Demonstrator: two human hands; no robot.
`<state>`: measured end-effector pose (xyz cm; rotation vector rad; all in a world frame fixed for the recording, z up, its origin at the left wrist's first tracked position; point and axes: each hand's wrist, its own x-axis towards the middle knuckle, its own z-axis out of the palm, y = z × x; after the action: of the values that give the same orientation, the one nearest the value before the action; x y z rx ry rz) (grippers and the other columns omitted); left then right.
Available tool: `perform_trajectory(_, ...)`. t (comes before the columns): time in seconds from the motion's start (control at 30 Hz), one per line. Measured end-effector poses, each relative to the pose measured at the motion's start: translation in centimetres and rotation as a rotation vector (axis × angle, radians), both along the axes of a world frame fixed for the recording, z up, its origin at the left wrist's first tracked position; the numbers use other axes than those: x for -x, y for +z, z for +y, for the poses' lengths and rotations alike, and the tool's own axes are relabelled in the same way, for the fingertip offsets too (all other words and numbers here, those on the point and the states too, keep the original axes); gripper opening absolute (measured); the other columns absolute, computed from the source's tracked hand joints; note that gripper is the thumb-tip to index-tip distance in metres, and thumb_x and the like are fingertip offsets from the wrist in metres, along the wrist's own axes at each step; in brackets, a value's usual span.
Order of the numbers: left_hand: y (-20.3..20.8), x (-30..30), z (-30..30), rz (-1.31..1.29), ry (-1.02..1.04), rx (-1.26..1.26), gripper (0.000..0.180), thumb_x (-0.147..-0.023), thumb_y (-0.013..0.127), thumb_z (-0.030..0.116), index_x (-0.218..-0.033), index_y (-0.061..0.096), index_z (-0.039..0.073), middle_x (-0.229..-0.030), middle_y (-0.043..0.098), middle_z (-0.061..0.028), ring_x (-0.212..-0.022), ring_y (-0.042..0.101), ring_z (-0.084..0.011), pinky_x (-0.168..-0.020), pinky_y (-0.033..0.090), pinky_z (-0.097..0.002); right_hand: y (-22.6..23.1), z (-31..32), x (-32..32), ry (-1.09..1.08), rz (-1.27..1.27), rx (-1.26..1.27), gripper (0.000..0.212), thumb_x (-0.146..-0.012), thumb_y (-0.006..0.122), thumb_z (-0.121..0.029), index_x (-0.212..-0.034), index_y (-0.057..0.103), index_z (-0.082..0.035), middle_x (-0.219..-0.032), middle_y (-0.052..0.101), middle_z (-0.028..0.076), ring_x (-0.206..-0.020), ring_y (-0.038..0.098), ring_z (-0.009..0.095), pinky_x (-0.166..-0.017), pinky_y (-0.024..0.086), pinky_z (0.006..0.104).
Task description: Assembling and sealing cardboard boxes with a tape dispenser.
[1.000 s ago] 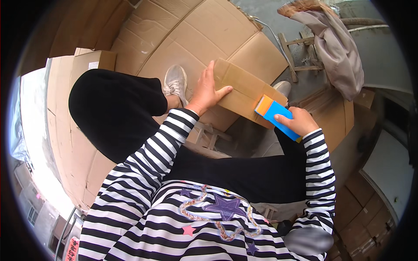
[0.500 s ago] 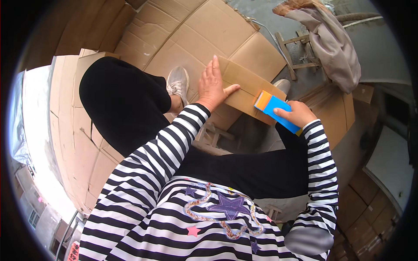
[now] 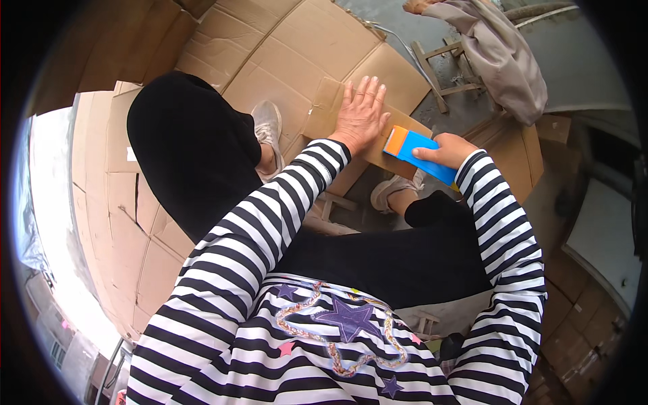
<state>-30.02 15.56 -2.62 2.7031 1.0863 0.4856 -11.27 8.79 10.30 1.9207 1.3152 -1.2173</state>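
A narrow brown cardboard box (image 3: 325,108) lies slantwise in front of me, between my feet. My left hand (image 3: 362,116) rests flat on its upper face, palm down, fingers stretched out. At the box's right part, my right hand (image 3: 451,152) is wrapped round a blue tape dispenser (image 3: 425,156), thumb on top. The dispenser's orange end points left over the box, close to my left hand. Whether that end touches the cardboard I cannot tell. Part of the box is hidden under my hands and the dispenser.
Large flattened cardboard sheets (image 3: 297,47) cover the floor ahead and to the left. At the far right, a grey cloth (image 3: 503,61) hangs over a small wooden stool (image 3: 442,84). A cardboard piece (image 3: 530,158) stands beyond my right hand. My black-trousered knees frame the box.
My left hand has slid right along the box, toward the dispenser. The box and my right hand with the dispenser have shifted slightly left. More of my right shoe shows.
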Motion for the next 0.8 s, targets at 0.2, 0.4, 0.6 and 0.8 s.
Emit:
perform_trajectory(0.2, -0.5, -1.5, -0.7, 0.037, -0.054, 0.052, 0.071, -0.087, 0.045, 0.051, -0.139, 0.034, 0.004, -0.144, 0.032, -0.0161, -0.137, 0.023, -0.0284, -0.111, 0.006, -0.0522, -0.7, -2.2, -1.0, -0.101, 0.032, -0.146, 0.071, -0.076, 0.058, -0.062, -0.089, 0.064, 0.007, -0.081, 0.065, 0.021, -0.078, 0.064, 0.031, -0.071, 0.05, 0.0372)
perform_trajectory(0.4, -0.6, -1.0, -0.1, 0.057, -0.053, 0.023, 0.07, -0.087, 0.046, 0.051, -0.139, 0.034, 0.005, -0.142, 0.034, -0.0164, -0.135, 0.026, -0.0295, -0.11, 0.007, -0.0523, 0.2, -2.5, -1.4, -0.088, 0.048, -0.171, 0.07, -0.077, 0.056, -0.062, -0.087, 0.064, 0.007, -0.083, 0.064, 0.023, -0.077, 0.064, 0.034, -0.07, 0.05, 0.0394)
perform_trajectory(0.6, -0.5, -1.1, -0.1, 0.102, -0.059, 0.006, 0.069, -0.088, 0.045, 0.051, -0.139, 0.033, 0.006, -0.143, 0.033, -0.0163, -0.135, 0.026, -0.0299, -0.11, 0.008, -0.0521, -0.7, -7.5, -6.7, -0.216, 0.137, -0.2, 0.065, -0.077, 0.06, -0.059, -0.087, 0.063, 0.005, -0.078, 0.063, 0.019, -0.072, 0.063, 0.028, -0.066, 0.049, 0.0381)
perform_trajectory(0.8, -0.3, -1.4, -0.2, 0.129, -0.069, -0.02, 0.068, -0.088, 0.046, 0.051, -0.139, 0.034, 0.006, -0.144, 0.032, -0.0167, -0.136, 0.025, -0.0299, -0.11, 0.008, -0.0524, -2.4, -9.5, -8.4, -0.212, 0.112, -0.266, 0.067, -0.077, 0.058, -0.061, -0.086, 0.064, 0.005, -0.079, 0.063, 0.021, -0.073, 0.063, 0.031, -0.067, 0.049, 0.0396)
